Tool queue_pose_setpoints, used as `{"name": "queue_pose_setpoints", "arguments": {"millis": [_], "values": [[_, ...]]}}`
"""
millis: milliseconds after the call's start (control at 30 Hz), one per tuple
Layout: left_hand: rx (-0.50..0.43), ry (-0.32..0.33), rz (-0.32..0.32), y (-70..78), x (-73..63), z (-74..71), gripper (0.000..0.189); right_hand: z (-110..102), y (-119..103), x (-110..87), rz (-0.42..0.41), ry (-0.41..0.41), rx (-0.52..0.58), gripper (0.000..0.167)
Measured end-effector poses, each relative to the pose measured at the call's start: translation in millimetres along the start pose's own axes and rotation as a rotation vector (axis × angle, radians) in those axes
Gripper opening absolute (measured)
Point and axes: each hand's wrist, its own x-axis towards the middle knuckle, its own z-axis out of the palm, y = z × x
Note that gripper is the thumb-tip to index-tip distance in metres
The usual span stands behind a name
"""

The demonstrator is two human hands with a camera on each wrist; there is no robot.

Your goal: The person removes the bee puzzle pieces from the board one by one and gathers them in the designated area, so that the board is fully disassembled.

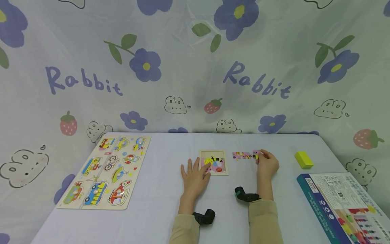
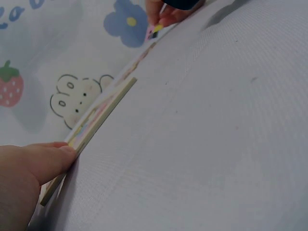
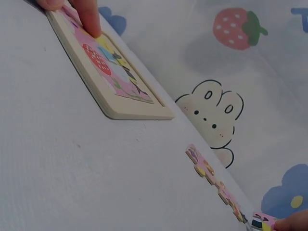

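The right hand (image 1: pixel 268 165) pinched a puzzle piece (image 3: pixel 262 221) ending a left-to-right strip (image 1: pixel 242 155), right of the tray (image 3: pixel 127 108) that the left hand (image 1: pixel 195 180), fingers spread, touched.

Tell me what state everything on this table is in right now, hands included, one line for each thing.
Puzzle frame: flat, partly filled, bare strip along its far side.
Loose puzzle pieces: lying in a row.
Single puzzle piece: held.
Left hand: fingers spread, touching the puzzle frame.
Right hand: pinching the single puzzle piece.
Vehicle board: lying flat.
Yellow block: lying untouched.
Box: lying flat, seemingly closed.
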Motion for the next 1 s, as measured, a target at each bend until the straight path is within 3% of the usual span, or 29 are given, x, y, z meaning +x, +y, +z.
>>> {"name": "queue_pose_setpoints", "arguments": {"millis": [500, 1000], "values": [[0.015, -0.001, 0.001, -2.2, 1.4, 3.0, 0.035, 1.0, 0.2, -2.3, -0.062, -0.017, -0.157, 0.02], [0.022, -0.005, 0.0, -1.9, 1.3, 2.5, 0.035, 1.4, -3.7, -6.6, -0.09, -0.029, -0.2, 0.022]]}}
